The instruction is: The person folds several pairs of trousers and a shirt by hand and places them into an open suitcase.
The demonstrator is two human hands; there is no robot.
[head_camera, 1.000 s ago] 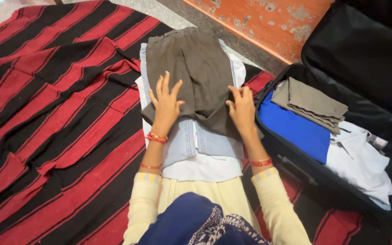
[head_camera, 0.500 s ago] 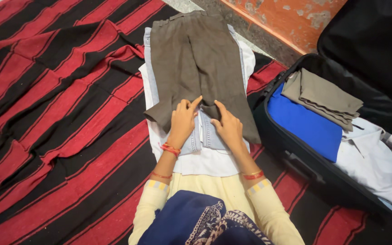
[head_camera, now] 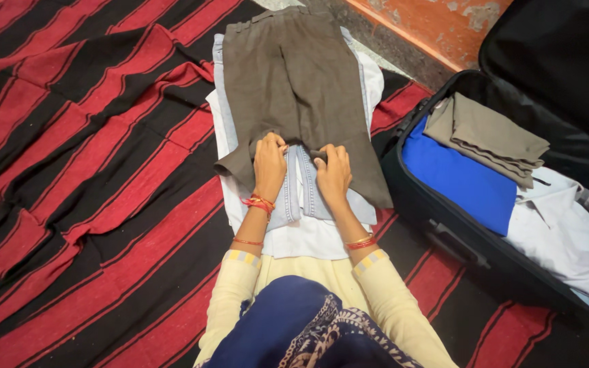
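Note:
A pair of brown-grey trousers [head_camera: 294,75] lies flat on top of light blue jeans [head_camera: 301,194] and a white garment [head_camera: 308,238], stacked on a red and black striped blanket [head_camera: 90,157]. My left hand [head_camera: 269,163] pinches the inner hem of the left trouser leg. My right hand [head_camera: 333,174] grips the inner hem of the right leg. Both hands sit close together at the near end of the trousers, fingers curled into the cloth. Red bangles ring both wrists.
An open black suitcase [head_camera: 444,238] lies at the right, holding a folded blue garment [head_camera: 458,180], folded grey-brown clothes [head_camera: 489,140] and a pale shirt [head_camera: 560,238]. An orange wall base [head_camera: 438,20] runs along the top. My cream sleeves and blue patterned cloth fill the bottom.
My hands slid from flat on the trousers' sides to the middle of the near hem and closed on the cloth. The camera view shifted slightly.

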